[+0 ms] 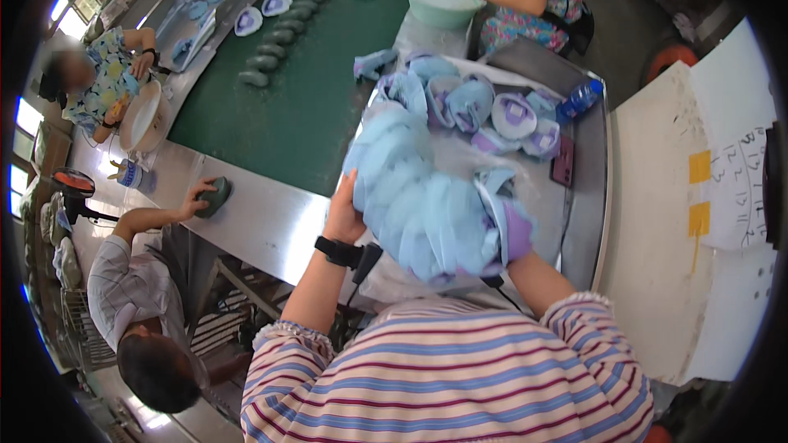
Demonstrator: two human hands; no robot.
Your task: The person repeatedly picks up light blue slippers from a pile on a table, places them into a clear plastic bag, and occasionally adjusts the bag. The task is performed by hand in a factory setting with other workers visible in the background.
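A long curved stack of nested light-blue fabric pieces (414, 197), which look like shoe uppers with purple lining, lies across my front at the metal table. My left hand (346, 212) grips the stack's left side, its fingers partly behind the pieces. At the stack's right end, my right hand (519, 262) holds on by the purple-lined piece; most of its fingers are hidden. Beyond the stack sits a loose heap of blue-and-purple uppers (470, 102) on the tabletop (447, 160).
A phone (563, 161) and a blue bottle (579, 101) are at the table's right rim. The green conveyor belt (271, 127) carries dark green lasts (283, 37) and uppers. One co-worker's hand touches a last (213, 197); others sit near basins (443, 0). A white board (657, 221) stands right.
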